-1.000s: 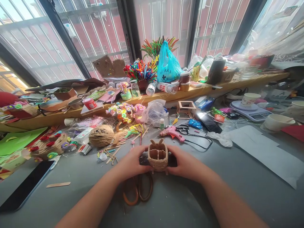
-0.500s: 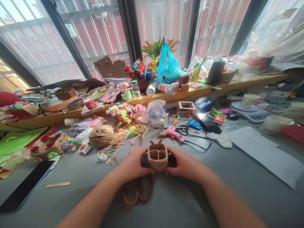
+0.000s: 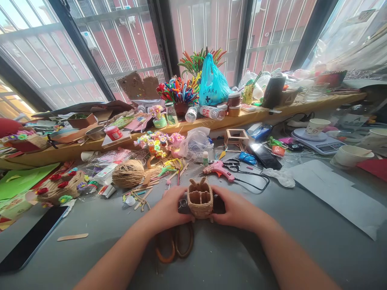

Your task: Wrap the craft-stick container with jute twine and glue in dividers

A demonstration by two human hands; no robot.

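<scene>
A small twine-wrapped basket (image 3: pixel 200 200) with inner compartments stands on the grey table (image 3: pixel 302 237), just in front of me. My left hand (image 3: pixel 170 209) grips its left side and my right hand (image 3: pixel 234 208) grips its right side, fingers curled. A dark flat object (image 3: pixel 218 204) lies behind the basket between my hands. Orange-handled scissors (image 3: pixel 174 241) lie on the table under my wrists.
A ball of twine (image 3: pixel 128 173), craft sticks (image 3: pixel 142 195) and a pink glue gun (image 3: pixel 218 169) with its black cord lie beyond the basket. A dark phone (image 3: pixel 28 241) sits at the left, white paper (image 3: pixel 335 193) at the right. A cluttered wooden ledge (image 3: pixel 272 110) runs under the window.
The hands and basket stay in place; the view has shifted very slightly. My left hand has slid a little along the basket's side.
</scene>
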